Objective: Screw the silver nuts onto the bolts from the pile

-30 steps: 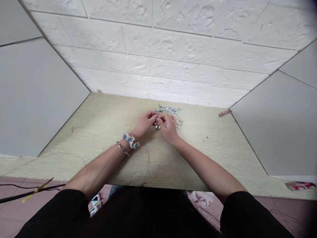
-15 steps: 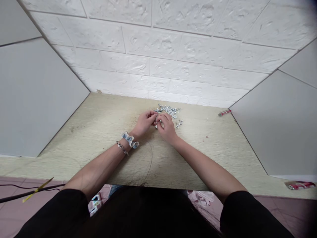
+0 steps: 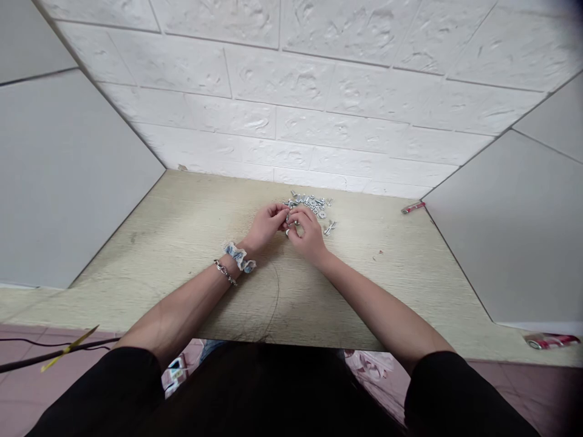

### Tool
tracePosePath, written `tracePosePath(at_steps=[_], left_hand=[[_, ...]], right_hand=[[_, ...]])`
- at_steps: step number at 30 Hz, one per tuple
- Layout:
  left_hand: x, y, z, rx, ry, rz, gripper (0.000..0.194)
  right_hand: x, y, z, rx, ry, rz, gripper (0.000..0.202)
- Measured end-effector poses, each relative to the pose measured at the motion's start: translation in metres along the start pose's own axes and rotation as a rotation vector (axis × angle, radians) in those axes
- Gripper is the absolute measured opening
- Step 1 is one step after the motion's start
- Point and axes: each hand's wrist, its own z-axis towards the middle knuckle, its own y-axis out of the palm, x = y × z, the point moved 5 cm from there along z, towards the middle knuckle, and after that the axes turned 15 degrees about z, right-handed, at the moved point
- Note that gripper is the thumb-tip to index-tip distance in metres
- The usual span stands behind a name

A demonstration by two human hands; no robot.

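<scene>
My left hand (image 3: 269, 223) is closed in a pinch on a small silver bolt (image 3: 288, 219), mostly covered by the fingertips. Close against it on the right is my right hand (image 3: 306, 233), its fingers curved and its forefinger at the bolt. The right thumb is apart from the forefinger, with a gap between them. Just beyond both hands lies a pile of silver bolts, nuts and washers (image 3: 321, 215), partly hidden by the right fingers. A few loose bolts (image 3: 330, 228) rest to the right of the right hand.
The pale wooden tabletop (image 3: 195, 212) meets a white brick-pattern wall (image 3: 296, 121). Grey panels stand at the left (image 3: 77, 176) and right (image 3: 510, 224). A red-and-silver cylinder (image 3: 413, 208) lies by the right panel, another similar one (image 3: 552, 341) at the front right edge.
The right thumb has moved down, away from the forefinger, widening the gap between them. The left hand and the pile look unchanged.
</scene>
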Motion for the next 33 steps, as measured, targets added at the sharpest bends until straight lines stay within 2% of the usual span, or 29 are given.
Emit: tracePosePath(at_steps=[4, 8, 16, 21, 27, 33], left_hand=[[0.005, 0.0, -0.002, 0.035, -0.002, -0.006, 0.014], [0.008, -0.001, -0.004, 0.068, -0.008, -0.032, 0.016], [0.001, -0.003, 0.001, 0.075, -0.033, -0.013, 0.016], [-0.002, -0.005, 0.004, 0.083, -0.005, 0.034, 0.013], [0.003, -0.005, 0.001, 0.016, 0.045, 0.195, 0.011], [0.006, -0.007, -0.003, 0.067, 0.212, 0.608, 0.006]], right_hand=[[-0.002, -0.003, 0.001, 0.02, 0.064, -0.055, 0.007], [-0.001, -0.004, 0.002, 0.027, 0.064, -0.046, 0.013], [0.01, 0.001, 0.001, -0.01, 0.177, -0.056, 0.012], [0.008, -0.001, 0.003, -0.003, 0.165, -0.031, 0.013], [0.007, -0.007, 0.004, 0.067, 0.207, -0.024, 0.016], [0.012, -0.007, 0.002, 0.092, 0.243, -0.011, 0.02]])
